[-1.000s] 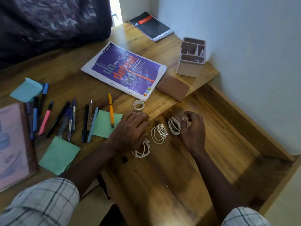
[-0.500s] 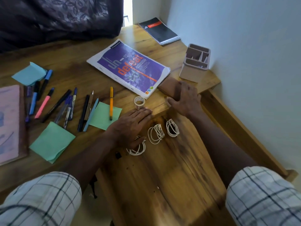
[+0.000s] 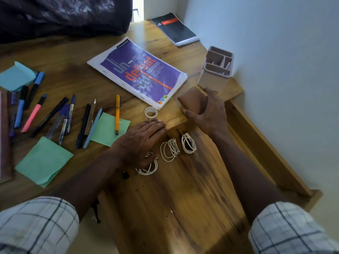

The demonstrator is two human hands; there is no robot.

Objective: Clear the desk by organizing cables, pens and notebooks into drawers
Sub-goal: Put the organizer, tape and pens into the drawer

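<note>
Fingers (image 3: 156, 125) of the left hand (image 3: 141, 138) lie straight on the desk (image 3: 73, 52) edge, unmoved, palm over one cable coil (image 3: 146, 169) in the drawer (image 3: 183, 198). Right hand (image 3: 211, 114), merely resting half a second ago, now grips the brown notebook (image 3: 190, 101) beside the pen holder (image 3: 214, 74); its long axis slants far-left to near-right.

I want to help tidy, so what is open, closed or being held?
drawer, open.
cables, coiled, lying in the drawer.
left hand, flat, fingertips on the desk edge.
right hand, gripping the brown notebook.
purple notebook, closed, on the desk.
black notebook, closed.
pen holder, upright.
pens, lying loose on the desk.
</note>
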